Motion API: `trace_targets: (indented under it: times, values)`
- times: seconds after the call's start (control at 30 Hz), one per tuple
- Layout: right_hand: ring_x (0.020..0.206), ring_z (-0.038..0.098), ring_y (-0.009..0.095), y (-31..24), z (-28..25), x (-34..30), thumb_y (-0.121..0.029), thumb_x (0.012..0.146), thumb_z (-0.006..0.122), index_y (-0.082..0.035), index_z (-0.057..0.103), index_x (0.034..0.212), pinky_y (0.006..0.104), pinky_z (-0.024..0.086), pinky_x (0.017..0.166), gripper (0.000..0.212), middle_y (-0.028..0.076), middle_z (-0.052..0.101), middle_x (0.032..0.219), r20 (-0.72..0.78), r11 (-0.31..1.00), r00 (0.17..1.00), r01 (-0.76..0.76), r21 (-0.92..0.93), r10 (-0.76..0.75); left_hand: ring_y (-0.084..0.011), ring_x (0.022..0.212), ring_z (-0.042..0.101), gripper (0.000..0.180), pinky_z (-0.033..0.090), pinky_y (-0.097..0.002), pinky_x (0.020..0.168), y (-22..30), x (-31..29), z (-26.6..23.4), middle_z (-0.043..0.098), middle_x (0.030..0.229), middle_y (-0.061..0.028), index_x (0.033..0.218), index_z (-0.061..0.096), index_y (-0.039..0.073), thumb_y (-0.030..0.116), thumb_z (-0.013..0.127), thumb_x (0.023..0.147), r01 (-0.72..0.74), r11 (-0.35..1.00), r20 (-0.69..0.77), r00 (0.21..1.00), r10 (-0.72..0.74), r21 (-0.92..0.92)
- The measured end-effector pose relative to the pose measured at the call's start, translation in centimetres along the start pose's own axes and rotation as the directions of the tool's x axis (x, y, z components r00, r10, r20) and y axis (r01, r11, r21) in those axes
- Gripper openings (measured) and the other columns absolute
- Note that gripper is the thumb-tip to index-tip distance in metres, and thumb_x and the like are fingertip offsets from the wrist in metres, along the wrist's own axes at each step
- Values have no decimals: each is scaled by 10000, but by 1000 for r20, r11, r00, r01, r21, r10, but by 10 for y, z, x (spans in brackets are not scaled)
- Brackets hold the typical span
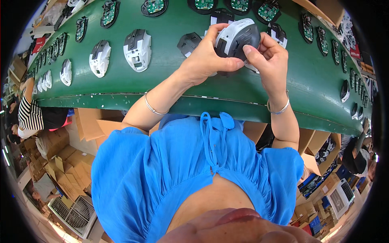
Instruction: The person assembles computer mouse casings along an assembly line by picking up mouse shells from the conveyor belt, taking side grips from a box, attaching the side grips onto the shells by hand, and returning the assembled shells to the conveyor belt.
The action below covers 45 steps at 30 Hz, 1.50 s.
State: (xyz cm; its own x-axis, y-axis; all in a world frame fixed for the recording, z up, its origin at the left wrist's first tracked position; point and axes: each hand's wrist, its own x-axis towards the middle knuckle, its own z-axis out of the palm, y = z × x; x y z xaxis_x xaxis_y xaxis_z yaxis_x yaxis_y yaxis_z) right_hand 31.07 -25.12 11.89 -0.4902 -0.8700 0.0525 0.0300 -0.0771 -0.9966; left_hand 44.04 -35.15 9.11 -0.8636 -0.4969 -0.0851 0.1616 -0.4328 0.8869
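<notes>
Above the green table I hold a black-and-white computer mouse (239,40), tilted. My left hand (204,58) is closed round its left side, thumb along the near edge and fingers at the back. My right hand (269,56) pinches the mouse's right edge, its thumb pressed on the black side and its fingers curled. Behind and under the hands lie black-and-white shell parts, among them one piece (189,43) left of the mouse and another (277,33) to its right. The hands partly cover these parts.
Mouse shells (137,50) stand in a row to the left on the green table (170,24). Black bases with green circuit boards (154,5) line the far side and the right. Cardboard boxes (91,123) sit below the table edge. Other people (31,115) are at both far ends.
</notes>
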Motion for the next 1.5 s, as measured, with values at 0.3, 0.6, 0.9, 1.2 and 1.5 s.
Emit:
trace_targets:
  times: [0.3, 0.6, 0.9, 1.2, 1.5]
  values:
    - [755, 610, 87, 0, -4, -5, -83, 801, 690, 47, 627, 1003, 211, 531, 645, 249, 70, 650, 863, 9, 999, 1000, 17, 46, -18, -181, 1061, 507, 816, 470, -289, 868, 1, -1, 5, 497, 1148, -135, 1310, 326, -56, 162, 787, 673, -92, 963, 4, 996, 94, 255]
    - [769, 628, 104, -8, 3, -13, -51, 793, 690, 51, 639, 954, 221, 539, 675, 196, 65, 654, 834, -11, 991, 1000, 10, 134, -8, -169, 1000, 558, 683, 476, -286, 860, 10, -6, 1, 556, 1090, -113, 1238, 461, -43, 110, 776, 652, -135, 952, -45, 987, 154, 276]
    - [1130, 528, 206, -28, -52, 5, -197, 583, 854, -32, 450, 1315, 312, 432, 910, 852, 120, 539, 1250, 383, 828, 900, 372, -419, -211, -215, 944, 591, 646, 466, -318, 862, 13, -8, -4, 599, 1038, -116, 1143, 539, 5, 142, 766, 553, -349, 680, 193, 935, 297, 644]
    - [983, 624, 251, -1, -43, -2, -220, 537, 848, -18, 587, 1174, 324, 491, 842, 718, 129, 628, 1128, 366, 812, 859, 480, -332, -358, -270, 1096, 511, 717, 441, -351, 904, 15, -8, -5, 507, 1186, -121, 1231, 478, 66, 171, 790, 593, -466, 574, 321, 884, 341, 673]
    - [1026, 593, 379, 8, -40, -2, -225, 535, 846, 87, 540, 1178, 438, 469, 878, 777, 270, 592, 1114, 407, 811, 845, 488, -324, -347, -321, 1096, 529, 770, 458, -383, 898, 19, -4, -13, 526, 1192, -173, 1210, 508, 7, 227, 834, 548, -451, 527, 356, 893, 276, 720]
